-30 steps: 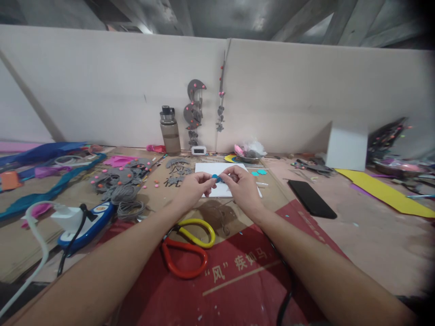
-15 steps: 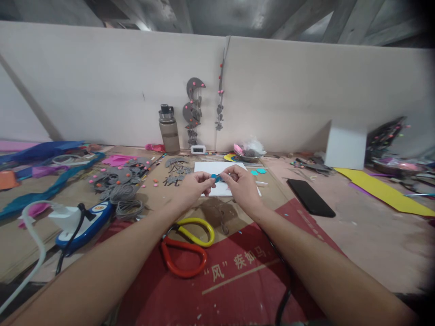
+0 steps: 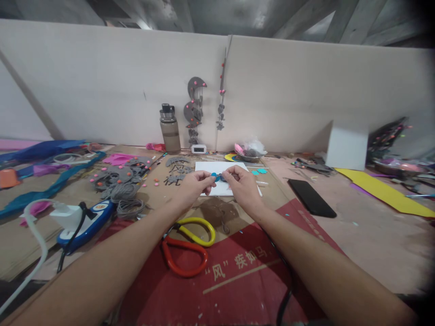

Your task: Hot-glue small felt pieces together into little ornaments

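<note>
My left hand [image 3: 193, 186] and my right hand [image 3: 240, 186] meet above a white sheet [image 3: 207, 168] in the middle of the table. Both pinch a small blue piece [image 3: 215, 177] between thumb and fingertips. The piece is tiny and partly covered by my fingers. Scissors with a yellow and a red handle [image 3: 186, 246] lie below my wrists on a red cloth [image 3: 238, 280] with printed characters.
Grey felt cut-outs and pink dots [image 3: 120, 179] spread at the left, beside a blue-and-white tool [image 3: 81, 222] with a cord. A water bottle [image 3: 170, 129] and hanging grey ornaments [image 3: 193, 108] stand at the back wall. A black phone [image 3: 311, 197], white box [image 3: 346, 146] and yellow sheet [image 3: 387, 190] lie right.
Both hands have shifted very slightly on the blue piece, with fingers closing in a little. Everything else on the table stays put.
</note>
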Available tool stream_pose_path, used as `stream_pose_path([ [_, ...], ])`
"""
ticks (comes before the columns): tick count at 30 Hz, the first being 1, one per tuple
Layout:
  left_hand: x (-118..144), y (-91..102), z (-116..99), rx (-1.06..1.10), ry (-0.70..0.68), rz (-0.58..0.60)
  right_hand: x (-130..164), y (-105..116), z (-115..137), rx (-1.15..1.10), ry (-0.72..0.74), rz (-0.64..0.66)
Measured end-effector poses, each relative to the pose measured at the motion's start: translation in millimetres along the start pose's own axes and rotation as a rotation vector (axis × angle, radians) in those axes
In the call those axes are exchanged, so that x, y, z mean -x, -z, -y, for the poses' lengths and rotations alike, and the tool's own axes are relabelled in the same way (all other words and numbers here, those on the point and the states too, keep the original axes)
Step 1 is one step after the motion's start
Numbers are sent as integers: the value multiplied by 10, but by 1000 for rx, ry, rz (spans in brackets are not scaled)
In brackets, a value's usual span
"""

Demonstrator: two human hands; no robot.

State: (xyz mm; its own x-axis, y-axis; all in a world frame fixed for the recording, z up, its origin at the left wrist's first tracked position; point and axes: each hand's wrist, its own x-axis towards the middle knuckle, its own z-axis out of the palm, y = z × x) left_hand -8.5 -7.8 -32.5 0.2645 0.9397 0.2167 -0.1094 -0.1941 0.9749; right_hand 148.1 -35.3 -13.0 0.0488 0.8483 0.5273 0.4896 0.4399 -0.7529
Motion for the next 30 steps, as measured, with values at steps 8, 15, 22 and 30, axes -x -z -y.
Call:
stream_pose_path([
  [8,9,-3,-8,4,5,23,10,19,28,60,26,24],
  [15,7,-4,-6,-6,10,35,2,4,9,111,60,16],
  [22,5,-7,4,-12,5,39,-1,-4,-14,96,57,-10],
  [30,10,-4,-4,-4,7,57,6,5,-11,72,41,-14],
])
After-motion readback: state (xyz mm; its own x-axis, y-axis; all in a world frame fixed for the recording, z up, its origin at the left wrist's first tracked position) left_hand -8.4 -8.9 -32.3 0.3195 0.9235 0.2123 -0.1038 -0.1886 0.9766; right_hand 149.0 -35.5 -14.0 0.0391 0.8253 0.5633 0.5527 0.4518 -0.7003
